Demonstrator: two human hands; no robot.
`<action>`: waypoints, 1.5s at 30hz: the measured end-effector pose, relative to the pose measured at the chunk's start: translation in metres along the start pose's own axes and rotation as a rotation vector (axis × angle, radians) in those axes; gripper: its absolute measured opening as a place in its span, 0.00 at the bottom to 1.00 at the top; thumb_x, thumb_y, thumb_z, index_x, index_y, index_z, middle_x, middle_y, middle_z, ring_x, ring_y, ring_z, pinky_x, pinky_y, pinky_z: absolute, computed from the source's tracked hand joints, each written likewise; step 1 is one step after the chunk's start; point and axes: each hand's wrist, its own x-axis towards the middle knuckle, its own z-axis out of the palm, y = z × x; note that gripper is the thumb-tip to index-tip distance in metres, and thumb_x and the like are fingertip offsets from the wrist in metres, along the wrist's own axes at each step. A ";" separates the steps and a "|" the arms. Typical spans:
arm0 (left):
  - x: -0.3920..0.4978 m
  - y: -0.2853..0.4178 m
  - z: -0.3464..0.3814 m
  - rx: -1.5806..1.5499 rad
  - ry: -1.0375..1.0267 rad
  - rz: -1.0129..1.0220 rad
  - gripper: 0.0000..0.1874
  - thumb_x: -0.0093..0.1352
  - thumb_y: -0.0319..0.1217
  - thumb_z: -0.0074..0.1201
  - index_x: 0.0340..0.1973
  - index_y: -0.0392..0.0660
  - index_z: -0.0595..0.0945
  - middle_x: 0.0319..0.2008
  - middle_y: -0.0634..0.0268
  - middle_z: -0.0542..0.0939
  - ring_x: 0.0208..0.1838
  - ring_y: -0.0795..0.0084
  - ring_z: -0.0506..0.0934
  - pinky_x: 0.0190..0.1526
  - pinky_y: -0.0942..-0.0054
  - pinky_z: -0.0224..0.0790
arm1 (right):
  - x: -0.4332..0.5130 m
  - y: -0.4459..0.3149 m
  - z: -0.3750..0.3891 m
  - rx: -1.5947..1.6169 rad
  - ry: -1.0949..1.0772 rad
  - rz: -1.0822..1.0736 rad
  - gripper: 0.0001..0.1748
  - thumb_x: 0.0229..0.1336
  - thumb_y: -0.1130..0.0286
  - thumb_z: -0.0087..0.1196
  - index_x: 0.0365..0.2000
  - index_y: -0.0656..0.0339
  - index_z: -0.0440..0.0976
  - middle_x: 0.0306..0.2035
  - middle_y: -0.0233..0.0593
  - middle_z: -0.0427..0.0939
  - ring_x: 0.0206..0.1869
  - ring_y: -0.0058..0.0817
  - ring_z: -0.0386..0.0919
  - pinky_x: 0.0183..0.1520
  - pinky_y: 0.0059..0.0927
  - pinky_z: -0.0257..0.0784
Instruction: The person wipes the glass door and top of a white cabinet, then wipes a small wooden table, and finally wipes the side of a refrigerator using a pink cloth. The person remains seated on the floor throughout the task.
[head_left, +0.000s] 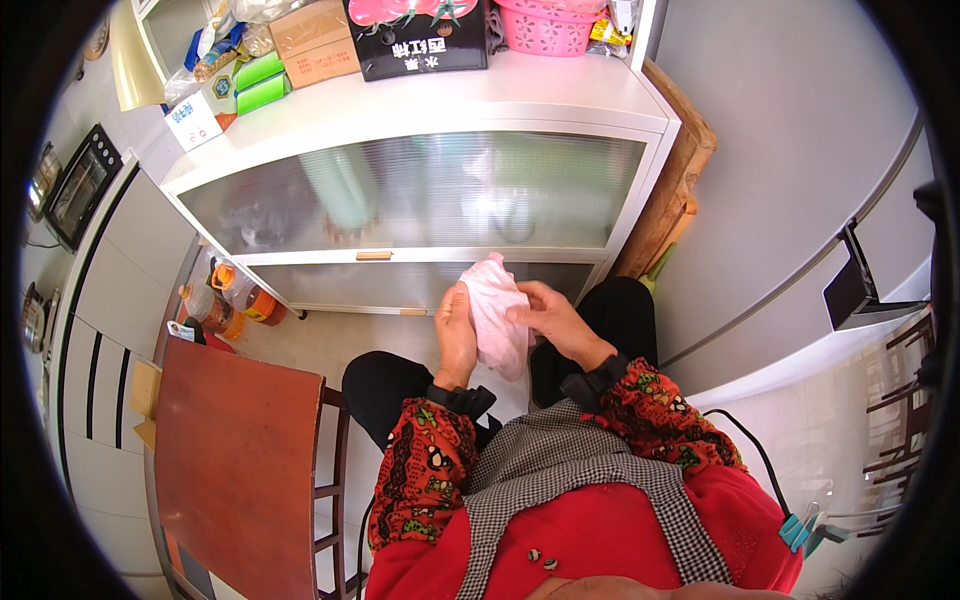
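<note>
A crumpled light-pink cloth (495, 319) hangs between my two hands, above my knees. My left hand (454, 330) grips its left side, thumb up along the edge. My right hand (559, 319) pinches the right side between thumb and fingers; some of those fingers are hidden behind the fabric. Right ahead stands a white cabinet (420, 112) with ribbed translucent flap doors. The cloth's top covers part of the lower door (330, 289). Patterned sleeves and black wrist straps cover my forearms.
A brown wooden table (240, 465) is at my left. Large bottles (244, 289) stand on the floor by the cabinet. A grey refrigerator (780, 165) rises at right, with wooden boards (667, 172) beside it. Boxes (315, 45) and a pink basket (547, 30) sit on the cabinet top.
</note>
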 end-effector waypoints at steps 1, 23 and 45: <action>0.000 0.001 0.000 -0.007 -0.001 -0.010 0.20 0.84 0.38 0.41 0.53 0.33 0.80 0.46 0.60 0.84 0.47 0.73 0.81 0.52 0.71 0.76 | -0.001 0.000 -0.002 -0.050 -0.049 0.048 0.19 0.65 0.66 0.63 0.51 0.67 0.77 0.36 0.27 0.78 0.35 0.17 0.74 0.34 0.23 0.69; -0.005 0.025 0.013 -0.145 -0.321 -0.213 0.21 0.82 0.33 0.44 0.66 0.34 0.71 0.60 0.50 0.79 0.60 0.60 0.80 0.63 0.61 0.73 | 0.011 0.010 -0.020 0.108 0.030 -0.101 0.30 0.68 0.65 0.60 0.64 0.68 0.66 0.53 0.45 0.78 0.54 0.26 0.77 0.58 0.28 0.74; -0.019 0.017 0.026 0.671 -0.557 0.262 0.30 0.65 0.20 0.59 0.64 0.39 0.77 0.72 0.50 0.67 0.73 0.55 0.68 0.72 0.63 0.60 | 0.005 0.010 -0.035 0.547 -0.100 0.020 0.25 0.75 0.55 0.49 0.61 0.63 0.72 0.57 0.39 0.79 0.58 0.31 0.79 0.64 0.38 0.74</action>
